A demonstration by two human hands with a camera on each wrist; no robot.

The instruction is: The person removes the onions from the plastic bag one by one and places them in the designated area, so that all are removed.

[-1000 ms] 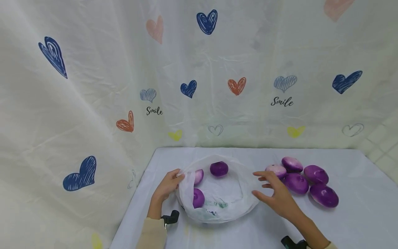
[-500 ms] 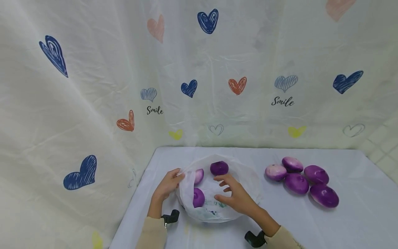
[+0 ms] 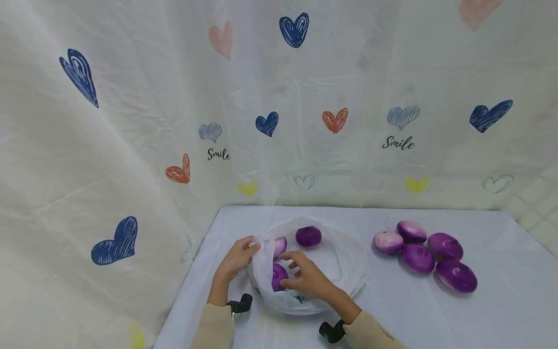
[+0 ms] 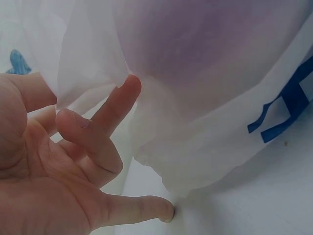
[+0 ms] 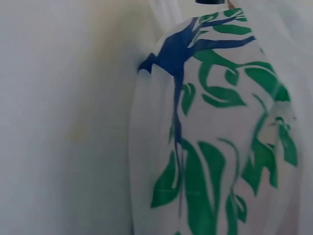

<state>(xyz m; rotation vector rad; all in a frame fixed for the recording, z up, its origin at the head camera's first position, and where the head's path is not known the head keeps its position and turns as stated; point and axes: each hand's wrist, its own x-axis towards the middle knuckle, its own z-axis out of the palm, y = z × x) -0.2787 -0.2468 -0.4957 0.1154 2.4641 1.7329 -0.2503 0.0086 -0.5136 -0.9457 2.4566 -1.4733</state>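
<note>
A white plastic bag (image 3: pixel 348 286) lies with its mouth spread wide, holding three purple onions: one at the back (image 3: pixel 308 236), a paler one (image 3: pixel 280 246) at the left and a darker one (image 3: pixel 278 277) below it. My left hand (image 3: pixel 234 261) pinches the bag's left rim; in the left wrist view that hand (image 4: pixel 73 142) has the thin plastic by its fingers, the lower ones spread. Inside the bag mouth, my right hand (image 3: pixel 307 278) reaches left with fingers bent and apart, its thumb tip at the front-left onion. The right wrist view has only the bag's green-and-blue printed side (image 5: pixel 210 122).
Several more purple onions (image 3: pixel 417 258) lie grouped on the white-covered table (image 3: pixel 501 320), to the right of the bag. Behind the table hangs a pale curtain (image 3: pixel 362 72) printed with hearts. A dark wrist camera (image 3: pixel 332 331) sits on the right wrist.
My right hand has moved left from the bag's right rim, across the opening, to the front-left onion. The left hand keeps its hold on the rim. The onions have not moved.
</note>
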